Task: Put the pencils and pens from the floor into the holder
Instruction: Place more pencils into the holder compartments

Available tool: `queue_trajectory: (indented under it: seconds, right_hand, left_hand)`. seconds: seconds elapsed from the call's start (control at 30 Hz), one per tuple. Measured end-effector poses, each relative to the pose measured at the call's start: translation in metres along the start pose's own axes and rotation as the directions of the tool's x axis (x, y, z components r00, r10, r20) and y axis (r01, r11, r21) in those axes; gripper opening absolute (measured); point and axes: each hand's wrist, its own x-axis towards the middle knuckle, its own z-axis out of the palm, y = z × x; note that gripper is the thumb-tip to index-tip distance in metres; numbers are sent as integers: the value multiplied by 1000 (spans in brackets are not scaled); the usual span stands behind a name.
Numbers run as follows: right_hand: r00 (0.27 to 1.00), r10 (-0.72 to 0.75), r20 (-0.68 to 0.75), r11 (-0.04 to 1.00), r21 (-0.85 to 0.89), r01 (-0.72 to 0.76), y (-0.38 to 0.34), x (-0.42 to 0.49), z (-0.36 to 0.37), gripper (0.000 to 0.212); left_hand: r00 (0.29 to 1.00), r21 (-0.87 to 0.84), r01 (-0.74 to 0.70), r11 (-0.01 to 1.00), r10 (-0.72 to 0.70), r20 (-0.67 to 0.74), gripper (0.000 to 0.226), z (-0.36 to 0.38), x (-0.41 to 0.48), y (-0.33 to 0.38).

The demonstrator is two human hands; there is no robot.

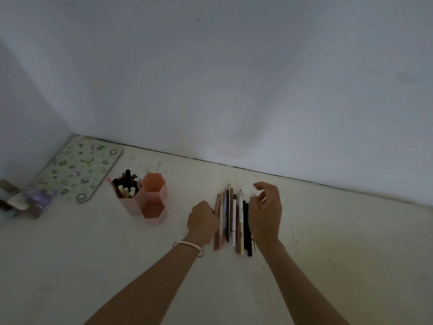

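While pencils and pens (228, 216) lie on the floor (328, 254) between the grips, left grip (202, 218) curls against them, hold unclear; right grip (266, 214) hovers, released. Step, apparently: gathering. Next: pinch, carry to holder (153, 208) beyond left grip.

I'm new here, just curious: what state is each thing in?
Pencils and pens: lying side by side on the floor.
Holder: upright; left cup full, other two look empty.
Left hand: curled at the row's left edge; grip unclear.
Right hand: loosely curled, over the row's right edge.
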Motion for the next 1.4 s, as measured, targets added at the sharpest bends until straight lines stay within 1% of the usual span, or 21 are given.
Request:
queue_trajectory:
  seconds: [0.07, 0.1, 0.17, 0.2, 0.27, 0.33, 0.4, 0.5, 0.6, 0.7, 0.8, 0.9, 1.0, 1.07, 1.13, 1.17, 1.23, 1.27, 1.3, 1.33, 1.4]
  right_hand:
    - [987, 49, 154, 998, -53, -41, -4, 1, 18, 18]
    - [968, 61, 244, 992, -126, -31, -4, 1, 30, 13]
    - [914, 75, 399, 955, -293, 49, -5, -5, 57, 9]
    - [886, 88, 455, 922, -374, 101, -6, -8, 69, 10]
    - [852, 114, 511, 837, -512, 195, -7, -15, 86, 22]
    - [840, 138, 524, 752, -608, 255, -7, -20, 94, 32]
    - [832, 168, 529, 707, -653, 272, -6, -23, 99, 39]
    - [828, 186, 529, 684, -675, 277, -7, -26, 104, 36]
    - [842, 214, 496, 691, -686, 228, -13, -32, 109, 34]
    - [859, 262, 439, 664, -728, 170, -16, -36, 111, 44]
    - [860, 293, 418, 601, -780, 175, -12, -38, 110, 56]
    - [864, 264, 429, 604, -772, 199, -6, -38, 108, 59]
    - [862, 209, 462, 607, -752, 256, -4, -33, 108, 53]
    - [852, 175, 494, 586, -747, 313, -4, -31, 108, 47]
    - [839, 155, 521, 552, -750, 363, -6, -28, 107, 48]
    - [840, 157, 520, 544, -755, 366, -9, -26, 105, 52]
    - [866, 145, 478, 584, -748, 316, -21, -21, 98, 63]
    - [887, 128, 444, 632, -726, 272, -31, -16, 93, 68]
    - [908, 101, 408, 696, -681, 229, -43, -10, 88, 71]
    - [928, 57, 368, 773, -605, 193, -57, -3, 83, 73]
    - [960, -28, 280, 930, -345, 128, -85, 11, 74, 72]
  left_hand:
    - [994, -146, -82, 986, 71, -78, 9, -25, -8, 4]
    - [982, -210, -149, 966, 120, -146, 13, -39, -14, 8]
    - [944, -305, -280, 910, 202, -262, 17, -71, -28, 13]
    - [926, -350, -333, 875, 235, -294, 16, -85, -34, 14]
    - [895, -388, -411, 825, 285, -343, 15, -107, -44, 15]
    - [876, -406, -445, 798, 295, -381, 16, -123, -49, 10]
    - [861, -412, -461, 786, 283, -422, 18, -131, -48, 0]
    - [856, -396, -451, 800, 263, -445, 22, -136, -45, -15]
    - [862, -415, -447, 792, 258, -437, 25, -139, -48, -21]
    - [856, -434, -475, 765, 289, -428, 26, -140, -51, -24]
    - [855, -458, -494, 739, 315, -413, 27, -144, -53, -28]
    - [860, -503, -498, 707, 325, -393, 27, -151, -57, -32]
    - [867, -517, -487, 704, 316, -385, 25, -154, -57, -38]
    - [867, -524, -489, 698, 320, -383, 24, -157, -57, -42]
    - [859, -517, -498, 696, 317, -401, 30, -162, -57, -46]
    - [851, -505, -508, 697, 315, -421, 39, -166, -56, -48]
    - [822, -487, -542, 685, 311, -477, 65, -177, -54, -58]
    - [800, -466, -561, 684, 303, -518, 76, -183, -52, -65]
    - [773, -431, -575, 695, 288, -565, 81, -188, -49, -73]
    - [744, -391, -580, 715, 269, -612, 82, -193, -45, -82]
    - [704, -345, -568, 747, 224, -674, 71, -198, -36, -99]
